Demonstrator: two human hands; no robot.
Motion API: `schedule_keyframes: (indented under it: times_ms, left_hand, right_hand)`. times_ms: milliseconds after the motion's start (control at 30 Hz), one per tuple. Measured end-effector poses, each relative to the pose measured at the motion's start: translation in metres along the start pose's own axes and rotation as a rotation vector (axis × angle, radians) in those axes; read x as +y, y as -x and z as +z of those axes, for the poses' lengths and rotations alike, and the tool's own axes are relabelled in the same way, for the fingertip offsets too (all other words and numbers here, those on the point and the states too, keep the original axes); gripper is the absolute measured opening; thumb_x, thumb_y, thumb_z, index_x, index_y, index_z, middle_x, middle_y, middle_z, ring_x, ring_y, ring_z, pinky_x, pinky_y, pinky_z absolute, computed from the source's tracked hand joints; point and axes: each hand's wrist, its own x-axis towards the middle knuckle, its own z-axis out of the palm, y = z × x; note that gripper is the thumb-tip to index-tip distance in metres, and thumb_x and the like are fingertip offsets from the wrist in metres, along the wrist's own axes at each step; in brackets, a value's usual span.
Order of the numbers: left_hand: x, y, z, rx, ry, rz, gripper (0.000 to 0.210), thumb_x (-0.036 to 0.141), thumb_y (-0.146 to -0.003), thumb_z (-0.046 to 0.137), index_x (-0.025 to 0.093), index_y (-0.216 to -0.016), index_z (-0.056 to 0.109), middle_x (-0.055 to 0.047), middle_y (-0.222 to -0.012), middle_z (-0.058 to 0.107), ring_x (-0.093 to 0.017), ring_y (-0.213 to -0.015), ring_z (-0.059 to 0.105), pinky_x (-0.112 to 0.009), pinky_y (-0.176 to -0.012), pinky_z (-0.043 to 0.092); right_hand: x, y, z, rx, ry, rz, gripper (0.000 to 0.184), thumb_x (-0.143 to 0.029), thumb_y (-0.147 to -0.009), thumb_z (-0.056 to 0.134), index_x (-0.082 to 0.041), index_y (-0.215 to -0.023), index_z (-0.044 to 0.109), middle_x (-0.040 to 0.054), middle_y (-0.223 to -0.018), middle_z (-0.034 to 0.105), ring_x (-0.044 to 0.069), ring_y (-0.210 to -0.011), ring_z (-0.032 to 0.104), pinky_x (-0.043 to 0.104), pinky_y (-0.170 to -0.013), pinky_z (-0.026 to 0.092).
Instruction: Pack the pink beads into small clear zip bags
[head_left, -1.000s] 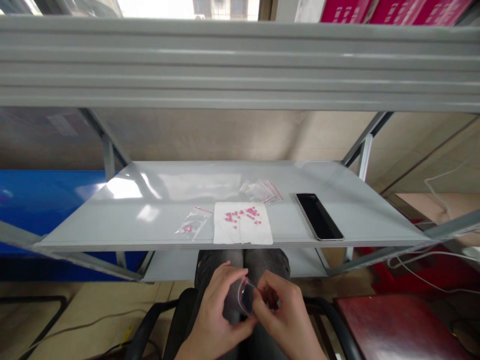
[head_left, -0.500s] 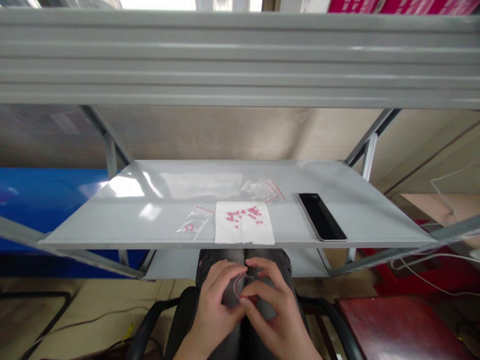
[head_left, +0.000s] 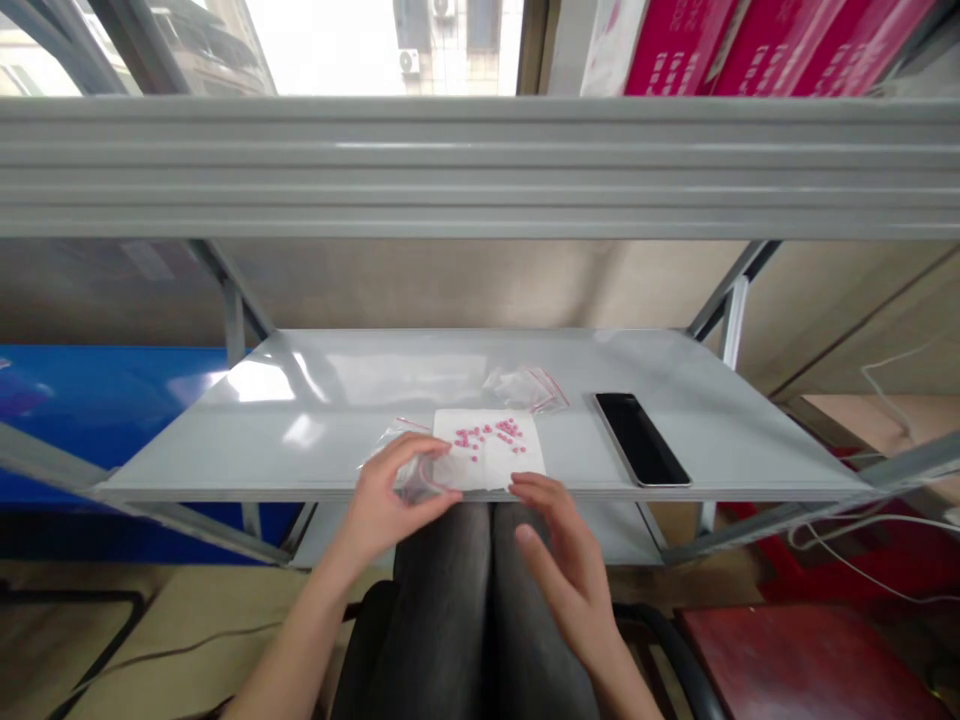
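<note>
My left hand point(head_left: 390, 495) is at the shelf's front edge, thumb and fingers curved around a small clear zip bag point(head_left: 426, 478) with a reddish rim. My right hand point(head_left: 559, 560) hovers over my lap, fingers apart and holding nothing, just in front of the shelf edge. Between and beyond the hands lies a white paper sheet point(head_left: 491, 475), with several small pink beads point(head_left: 506, 430) scattered on it. Another clear zip bag point(head_left: 394, 430) lies left of the sheet, mostly hidden behind my left hand.
Flat clear bags with red strips point(head_left: 536, 388) lie behind the sheet. A black phone point(head_left: 643, 440) rests to the right on the grey shelf point(head_left: 225, 440). Above runs a thick grey beam point(head_left: 480, 170). A dark red stool point(head_left: 817, 660) stands at lower right.
Both hands were together over my lap at the clear bag. They have separated: the left moved up and left to the shelf edge with the bag, the right opened away. The view tilted up slightly.
</note>
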Motion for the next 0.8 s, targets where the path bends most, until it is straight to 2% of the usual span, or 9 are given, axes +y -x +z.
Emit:
schedule_keyframes:
  times_ms: [100,233,333,467,633,800]
  left_hand:
    - [-0.018,-0.046,-0.013,-0.209,-0.083,0.056,0.037,0.030,-0.073,0.075,0.022,-0.107,0.064,-0.005,-0.107,0.068,-0.022,-0.099,0.064,-0.037,-0.089,0.050]
    - [-0.044,-0.097,-0.011,-0.507,-0.209,0.127,0.035,0.033,-0.072,0.074,0.020,-0.104,0.066,-0.006,-0.105,0.070,-0.023,-0.096,0.064,-0.037,-0.088,0.049]
    - [-0.057,-0.126,-0.005,-0.616,-0.241,0.180,0.038,0.032,-0.069,0.076,0.020,-0.104,0.067,-0.007,-0.105,0.071,-0.023,-0.096,0.065,-0.036,-0.087,0.048]
    - [-0.067,-0.150,0.002,-0.728,-0.292,0.234,0.040,0.025,-0.064,0.076,0.020,-0.103,0.068,-0.006,-0.103,0.072,-0.022,-0.093,0.065,-0.032,-0.084,0.047]
    - [-0.073,-0.158,0.014,-0.802,-0.432,0.272,0.039,0.020,-0.064,0.073,0.023,-0.103,0.069,-0.004,-0.105,0.072,-0.024,-0.097,0.063,-0.034,-0.090,0.042]
    - [-0.069,-0.155,0.021,-0.834,-0.602,0.268,0.042,0.015,-0.064,0.071,0.024,-0.105,0.067,-0.005,-0.108,0.071,-0.028,-0.107,0.060,-0.046,-0.101,0.034]
  right_hand:
    - [0.013,-0.038,0.005,0.244,-0.143,0.083,0.026,-0.035,-0.090,0.054,-0.020,-0.106,0.067,0.0094,-0.111,0.068,0.025,-0.104,0.060,0.038,-0.093,0.045]
    - [0.035,-0.087,0.015,0.459,-0.164,0.073,0.024,-0.034,-0.083,0.055,-0.015,-0.090,0.066,0.0075,-0.091,0.068,0.022,-0.088,0.060,0.035,-0.082,0.046]
    - [0.046,-0.106,0.021,0.511,-0.135,0.081,0.023,-0.034,-0.078,0.054,-0.015,-0.084,0.064,0.0068,-0.086,0.067,0.021,-0.084,0.059,0.035,-0.079,0.046]
    - [0.056,-0.110,0.028,0.525,-0.072,0.084,0.024,-0.033,-0.078,0.051,-0.014,-0.086,0.063,0.0079,-0.087,0.066,0.021,-0.083,0.060,0.035,-0.078,0.047]
    - [0.069,-0.108,0.032,0.515,-0.026,0.076,0.023,-0.031,-0.079,0.050,-0.014,-0.086,0.064,0.0076,-0.086,0.067,0.020,-0.080,0.060,0.033,-0.076,0.048]
    - [0.081,-0.106,0.032,0.508,0.010,0.047,0.020,-0.029,-0.081,0.050,-0.015,-0.085,0.064,0.0057,-0.085,0.067,0.020,-0.081,0.061,0.033,-0.079,0.048]
